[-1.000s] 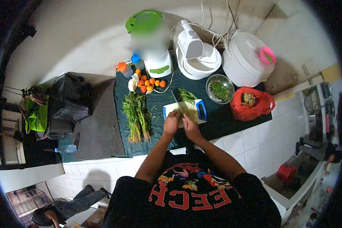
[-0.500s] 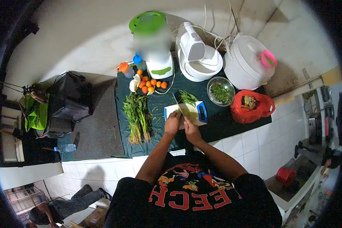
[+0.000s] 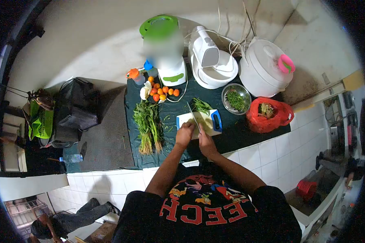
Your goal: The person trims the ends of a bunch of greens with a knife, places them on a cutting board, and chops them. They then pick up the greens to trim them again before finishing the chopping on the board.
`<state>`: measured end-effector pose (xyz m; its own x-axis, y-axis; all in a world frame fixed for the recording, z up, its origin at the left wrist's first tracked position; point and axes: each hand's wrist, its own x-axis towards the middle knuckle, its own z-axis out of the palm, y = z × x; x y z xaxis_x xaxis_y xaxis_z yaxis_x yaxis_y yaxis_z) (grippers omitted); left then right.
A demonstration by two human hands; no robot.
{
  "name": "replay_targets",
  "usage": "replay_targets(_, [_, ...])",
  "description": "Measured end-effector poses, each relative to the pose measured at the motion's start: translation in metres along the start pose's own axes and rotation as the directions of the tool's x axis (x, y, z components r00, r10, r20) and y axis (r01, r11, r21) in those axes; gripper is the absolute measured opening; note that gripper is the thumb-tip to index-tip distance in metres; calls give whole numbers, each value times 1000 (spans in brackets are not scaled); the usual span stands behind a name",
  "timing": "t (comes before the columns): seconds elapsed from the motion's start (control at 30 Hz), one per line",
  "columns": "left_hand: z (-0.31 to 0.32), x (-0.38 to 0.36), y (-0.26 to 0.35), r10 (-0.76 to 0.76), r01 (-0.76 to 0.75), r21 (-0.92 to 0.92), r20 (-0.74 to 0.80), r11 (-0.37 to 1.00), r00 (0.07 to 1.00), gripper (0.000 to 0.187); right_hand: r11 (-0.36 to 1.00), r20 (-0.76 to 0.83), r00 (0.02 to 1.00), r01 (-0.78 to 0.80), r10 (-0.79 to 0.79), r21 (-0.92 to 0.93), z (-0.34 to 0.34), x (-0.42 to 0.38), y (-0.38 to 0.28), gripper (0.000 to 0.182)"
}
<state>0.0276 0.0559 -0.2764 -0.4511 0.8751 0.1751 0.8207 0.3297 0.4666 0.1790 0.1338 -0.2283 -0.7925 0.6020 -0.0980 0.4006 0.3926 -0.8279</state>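
Observation:
On a white cutting board (image 3: pixel 207 121) with blue ends, my right hand (image 3: pixel 205 141) is closed round the handle of a knife (image 3: pixel 193 114), its blade pointing up and left. My left hand (image 3: pixel 185 133) is closed at the board's left part, close beside the blade; what its fingers press on is too small to make out. Cut greens (image 3: pixel 201 105) lie at the board's top edge. Left of the board rests a bunch of leafy greens with roots (image 3: pixel 147 126). A glass bowl (image 3: pixel 247 96) of chopped greens stands to the upper right.
Orange tomatoes (image 3: pixel 165 89), a blender (image 3: pixel 172 75), a white stand mixer (image 3: pixel 207 82) and a large white lidded container (image 3: pixel 263 69) line the back. A red plastic bag (image 3: pixel 260 122) is at the right. A bottle (image 3: pixel 71 158) lies left. Another person (image 3: pixel 77 216) is at lower left.
The view has shifted slightly. Both hands stay at the board, and the knife blade has moved a little with my right hand. The other person's arm has moved slightly.

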Motion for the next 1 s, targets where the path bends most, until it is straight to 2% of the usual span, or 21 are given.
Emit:
replay_targets(0.1, [3, -1, -3, -26, 27, -16, 64, 1000, 998, 23, 994, 111, 992, 67, -57, -91, -7, -10, 0, 59])
replay_targets(0.23, [5, 0, -5, 3, -5, 49, 56, 999, 998, 23, 984, 112, 994, 39, -20, -173, 4, -12, 14, 59])
replay_targets(0.3, [4, -1, -5, 13, -13, 11, 50, 1000, 999, 25, 977, 77, 989, 136, -125, -164, 12, -7, 25, 59])
replay_targets(0.43, [0, -3, 1, -63, 63, -26, -10, 998, 998, 28, 973, 39, 983, 181, -178, -141, 13, 2, 22, 58])
replay_targets(0.5, [-5, 0, -1, -38, 40, -28, 44, 999, 998, 31, 941, -74, 942, 318, -328, -114, 12, 5, 19, 62])
replay_targets(0.53, [-7, -1, 0, -40, 42, -27, 43, 999, 998, 31, 941, -73, 941, 320, -329, -113, 13, 2, 19, 62])
replay_targets(0.6, [-8, -2, 2, -27, 27, 15, 41, 1000, 999, 31, 985, 37, 990, 142, -139, -103, 12, -8, 21, 58])
replay_targets(0.73, [-7, -4, 2, -45, 45, 5, 14, 999, 999, 31, 973, -2, 976, 215, -216, -87, 17, -8, 29, 57])
replay_targets(0.8, [-8, -2, 2, -32, 32, 33, 4, 999, 999, 31, 947, -90, 944, 309, -317, -88, 20, -1, 30, 53])
replay_targets(0.93, [-8, -2, 5, -59, 58, -21, -31, 998, 998, 30, 970, -66, 969, 235, -239, -64, 16, 9, 20, 51])
replay_targets(1.0, [-9, -1, 4, -19, 19, -2, -89, 1000, 996, 29, 991, -20, 991, 128, -129, -34, 12, 5, 14, 50])
